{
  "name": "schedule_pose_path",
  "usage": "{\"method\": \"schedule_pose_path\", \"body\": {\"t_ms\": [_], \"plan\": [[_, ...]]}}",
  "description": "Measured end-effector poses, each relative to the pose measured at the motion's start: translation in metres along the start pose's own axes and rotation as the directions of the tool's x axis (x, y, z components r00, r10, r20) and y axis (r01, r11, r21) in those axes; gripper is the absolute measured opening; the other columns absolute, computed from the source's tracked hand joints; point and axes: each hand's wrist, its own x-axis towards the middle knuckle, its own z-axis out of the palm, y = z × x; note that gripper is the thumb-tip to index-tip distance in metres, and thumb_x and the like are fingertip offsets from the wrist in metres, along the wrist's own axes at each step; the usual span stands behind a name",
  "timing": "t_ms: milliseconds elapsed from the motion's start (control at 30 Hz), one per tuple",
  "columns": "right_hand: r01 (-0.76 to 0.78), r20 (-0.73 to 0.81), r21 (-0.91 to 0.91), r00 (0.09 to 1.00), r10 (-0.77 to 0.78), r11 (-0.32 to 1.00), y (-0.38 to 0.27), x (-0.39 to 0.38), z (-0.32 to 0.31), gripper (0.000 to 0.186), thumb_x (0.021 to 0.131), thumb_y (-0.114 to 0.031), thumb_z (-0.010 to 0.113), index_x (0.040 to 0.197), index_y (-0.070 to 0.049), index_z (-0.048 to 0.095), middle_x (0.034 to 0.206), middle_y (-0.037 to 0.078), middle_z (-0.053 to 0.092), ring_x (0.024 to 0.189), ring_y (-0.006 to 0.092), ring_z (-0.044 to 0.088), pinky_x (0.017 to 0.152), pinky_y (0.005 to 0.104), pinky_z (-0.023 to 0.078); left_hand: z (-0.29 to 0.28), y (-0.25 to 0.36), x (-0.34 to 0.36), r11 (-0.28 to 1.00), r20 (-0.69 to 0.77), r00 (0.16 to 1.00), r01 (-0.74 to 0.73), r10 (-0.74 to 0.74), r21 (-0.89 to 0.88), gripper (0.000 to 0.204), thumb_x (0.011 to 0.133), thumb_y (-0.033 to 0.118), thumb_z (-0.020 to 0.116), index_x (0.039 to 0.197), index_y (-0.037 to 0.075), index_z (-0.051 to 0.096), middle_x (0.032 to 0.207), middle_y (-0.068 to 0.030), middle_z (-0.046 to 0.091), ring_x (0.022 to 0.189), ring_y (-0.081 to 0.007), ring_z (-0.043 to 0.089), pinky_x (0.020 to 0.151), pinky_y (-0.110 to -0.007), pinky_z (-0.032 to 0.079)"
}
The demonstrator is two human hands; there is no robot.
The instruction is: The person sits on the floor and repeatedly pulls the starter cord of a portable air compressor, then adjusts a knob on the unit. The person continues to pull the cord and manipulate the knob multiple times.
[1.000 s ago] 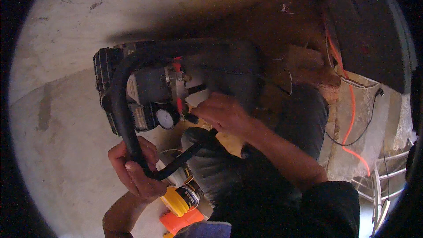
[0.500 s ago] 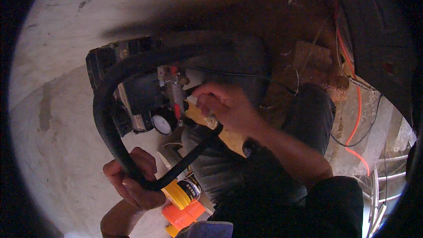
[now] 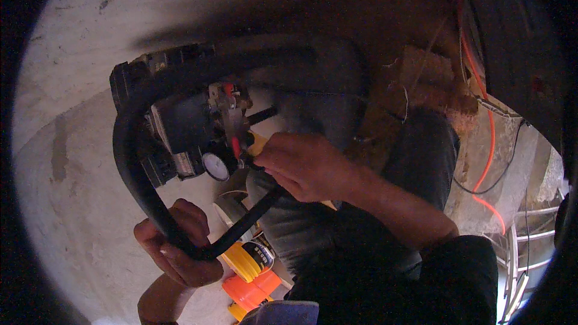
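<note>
A black compressor-like machine (image 3: 180, 126) with a round pressure gauge (image 3: 214, 165) and red valve handles (image 3: 235, 145) sits tilted in the middle of the view. My left hand (image 3: 177, 247) grips its thick black tubular handle (image 3: 133, 162) at the lower bend. My right hand (image 3: 304, 168) is closed at the fitting below the red valve, right of the gauge; its fingertips and whatever they hold are partly hidden.
Yellow containers (image 3: 239, 262) and an orange container (image 3: 250, 290) lie below, beside my trousered leg (image 3: 289, 241). To the right are bricks (image 3: 430, 69), an orange hose (image 3: 490, 144), dark cables and a white metal ladder-like frame (image 3: 530, 238). A pale wall (image 3: 66, 60) stands left.
The machine and handle have shifted left, with my left hand still on the handle. My right hand rose, then came down toward the lower valve fitting, its fingers more closed.
</note>
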Motion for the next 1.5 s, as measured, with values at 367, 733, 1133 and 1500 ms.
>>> {"method": "schedule_pose_path", "body": {"t_ms": [367, 733, 1133, 1500], "plan": [[0.441, 0.194, -0.476, 0.897, -0.398, 0.761, -0.016, 0.013, -0.018, 0.017, 0.061, -0.019, 0.061, 0.070, -0.006, 0.058, 0.073, 0.008, 0.051, 0.063, 0.0210, 0.055, 0.052, 0.0351, 0.047, 0.021, -0.008, 0.011, 0.982, -0.099, 0.979, -0.185, 0.180, -0.041, 0.036, 0.100, 0.044, 0.045, 0.116, 0.012, 0.042, 0.064, -0.0006, 0.044, 0.056, -0.0112, 0.038, 0.053, -0.027, 0.034], [0.530, 0.304, -0.702, 0.827, -0.473, 0.475, -0.033, 0.016, -0.004, 0.020, 0.060, -0.022, 0.061, 0.069, -0.004, 0.057, 0.062, 0.009, 0.050, 0.054, 0.0244, 0.057, 0.044, 0.0389, 0.046, 0.024, -0.008, 0.005, 0.982, -0.214, 0.959, -0.190, 0.183, -0.014, 0.033, 0.103, 0.028, 0.034, 0.119, 0.001, 0.044, 0.078, -0.0037, 0.050, 0.068, -0.0077, 0.042, 0.062, -0.024, 0.036], [0.447, 0.382, -0.876, 0.871, -0.308, 0.180, -0.053, 0.013, 0.013, 0.012, 0.068, -0.016, 0.061, 0.072, -0.005, 0.057, 0.065, 0.008, 0.051, 0.056, 0.0248, 0.058, 0.048, 0.0393, 0.048, 0.029, -0.009, 0.009, 0.947, -0.222, 0.941, -0.290, 0.257, -0.135, 0.020, 0.102, 0.019, 0.042, 0.107, 0.001, 0.049, 0.072, -0.0008, 0.050, 0.064, -0.0062, 0.044, 0.057, -0.023, 0.037], [0.584, 0.549, -0.750, 0.812, -0.199, 0.311, -0.048, 0.035, -0.017, 0.045, 0.075, -0.021, 0.061, 0.115, 0.000, 0.058, 0.085, 0.015, 0.063, 0.065, 0.0337, 0.066, 0.055, 0.0448, 0.055, 0.031, -0.020, 0.021, 0.905, -0.264, 0.889, -0.412, 0.374, -0.104, 0.022, 0.101, 0.021, 0.045, 0.101, 0.000, 0.050, 0.066, -0.0061, 0.055, 0.060, -0.0146, 0.052, 0.058, -0.032, 0.044]]}}
